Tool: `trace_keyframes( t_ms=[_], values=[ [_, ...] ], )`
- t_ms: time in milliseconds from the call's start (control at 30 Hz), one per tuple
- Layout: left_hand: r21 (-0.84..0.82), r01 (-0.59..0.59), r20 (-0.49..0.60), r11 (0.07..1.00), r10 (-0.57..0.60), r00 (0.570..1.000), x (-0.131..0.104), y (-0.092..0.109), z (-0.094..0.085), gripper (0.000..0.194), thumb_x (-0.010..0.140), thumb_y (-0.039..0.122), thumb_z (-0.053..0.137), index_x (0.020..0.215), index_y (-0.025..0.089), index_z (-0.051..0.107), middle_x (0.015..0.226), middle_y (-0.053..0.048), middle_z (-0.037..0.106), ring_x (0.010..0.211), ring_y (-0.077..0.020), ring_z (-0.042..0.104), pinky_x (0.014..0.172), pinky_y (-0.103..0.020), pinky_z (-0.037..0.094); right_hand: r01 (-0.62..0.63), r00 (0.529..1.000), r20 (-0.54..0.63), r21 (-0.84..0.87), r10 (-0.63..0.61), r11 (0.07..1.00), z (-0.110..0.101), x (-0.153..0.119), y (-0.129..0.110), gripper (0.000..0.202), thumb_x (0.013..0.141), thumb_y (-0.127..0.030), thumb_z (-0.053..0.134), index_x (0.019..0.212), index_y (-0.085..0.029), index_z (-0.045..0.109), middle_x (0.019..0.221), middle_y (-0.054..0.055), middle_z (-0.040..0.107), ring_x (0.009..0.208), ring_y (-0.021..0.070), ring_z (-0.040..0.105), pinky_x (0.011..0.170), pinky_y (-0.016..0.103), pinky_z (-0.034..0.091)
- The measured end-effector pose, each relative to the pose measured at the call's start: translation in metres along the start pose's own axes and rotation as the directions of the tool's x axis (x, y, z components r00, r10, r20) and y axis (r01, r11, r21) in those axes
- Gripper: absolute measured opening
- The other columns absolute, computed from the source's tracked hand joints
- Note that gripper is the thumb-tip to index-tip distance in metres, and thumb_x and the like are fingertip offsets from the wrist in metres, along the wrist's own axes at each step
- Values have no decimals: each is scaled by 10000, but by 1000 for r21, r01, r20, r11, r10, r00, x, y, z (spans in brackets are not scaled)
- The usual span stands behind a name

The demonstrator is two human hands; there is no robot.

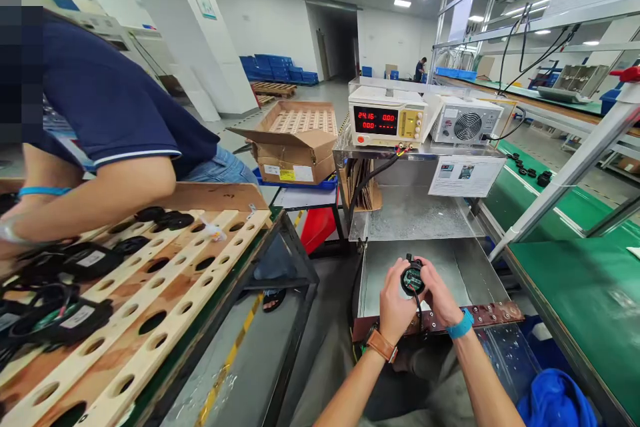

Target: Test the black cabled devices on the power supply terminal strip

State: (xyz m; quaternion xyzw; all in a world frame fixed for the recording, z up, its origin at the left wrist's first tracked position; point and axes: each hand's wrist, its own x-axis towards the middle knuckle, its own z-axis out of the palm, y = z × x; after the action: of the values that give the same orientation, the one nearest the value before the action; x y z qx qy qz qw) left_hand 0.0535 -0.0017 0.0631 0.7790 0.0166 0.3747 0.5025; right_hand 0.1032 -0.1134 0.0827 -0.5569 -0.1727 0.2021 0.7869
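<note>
Hands meet over the metal tray (385, 280) near its front edge: left hand (395, 307) and right hand (440, 300) both pinch a round black module (413, 277), green face up for viewing. Wire (418, 310) hangs below it; a co-worker's arm (95, 203) rests on the wooden rack (165, 300).

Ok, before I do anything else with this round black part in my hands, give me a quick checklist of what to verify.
1. Grip: left hand and right hand both wrap the round black part: ok.
2. Part's green inside faces up toward the camera: ok.
3. Wire hanging from the part, whether caught on anything: cannot tell.
4. Power supply display lit with red digits: ok.
5. Steel tray beneath the hands, bare where visible: ok.
6. Co-worker's arm stays over the wooden hole rack, apart from your hands: ok.
</note>
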Motion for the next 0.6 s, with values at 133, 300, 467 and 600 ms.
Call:
trace_keyframes(
  t_ms=[133, 300, 467, 600],
  values=[
    [3, -21, 12, 1000, 21, 1000, -7, -10, 5, 490, 780, 49, 612, 1242, 213, 589, 1297, -96, 629, 1268, -251, 565, 1105, -469, 452, -25, 998, -57, -94, 20, 995, 0, 2, 8, 756, 724, -579, 895, 1265, -191, 535, 1227, 96, 592, 1137, 295, 536, 991, 384, 449],
    [-56, 123, 43, 991, -121, 992, -18, -16, 10, 613, 799, 68, 577, 1387, 214, 484, 1431, -111, 531, 1372, -248, 466, 1181, -465, 354, -75, 978, -194, -15, 71, 997, 3, 2, 11, 722, 628, -446, 956, 1193, -183, 591, 1105, 71, 634, 1001, 279, 597, 878, 365, 535],
    [-304, 474, 335, 826, -373, 865, -45, -8, -2, 629, 943, 459, 543, 1476, 180, 361, 1483, -167, 452, 1368, -273, 454, 1148, -440, 363, -168, 973, -88, 369, 214, 914, -6, 2, -3, 660, 686, -403, 963, 1194, -172, 611, 1124, 105, 645, 957, 314, 648, 857, 464, 600],
    [-347, 728, 762, 591, -275, 586, -84, -5, -7, 660, 813, 673, 644, 1190, 137, 566, 1082, -128, 658, 994, -226, 631, 891, -344, 480, -249, 962, 22, 485, 273, 838, -22, 17, -3, 516, 720, -332, 938, 1092, -123, 648, 1113, 150, 654, 981, 333, 650, 923, 516, 581]
  ],
)
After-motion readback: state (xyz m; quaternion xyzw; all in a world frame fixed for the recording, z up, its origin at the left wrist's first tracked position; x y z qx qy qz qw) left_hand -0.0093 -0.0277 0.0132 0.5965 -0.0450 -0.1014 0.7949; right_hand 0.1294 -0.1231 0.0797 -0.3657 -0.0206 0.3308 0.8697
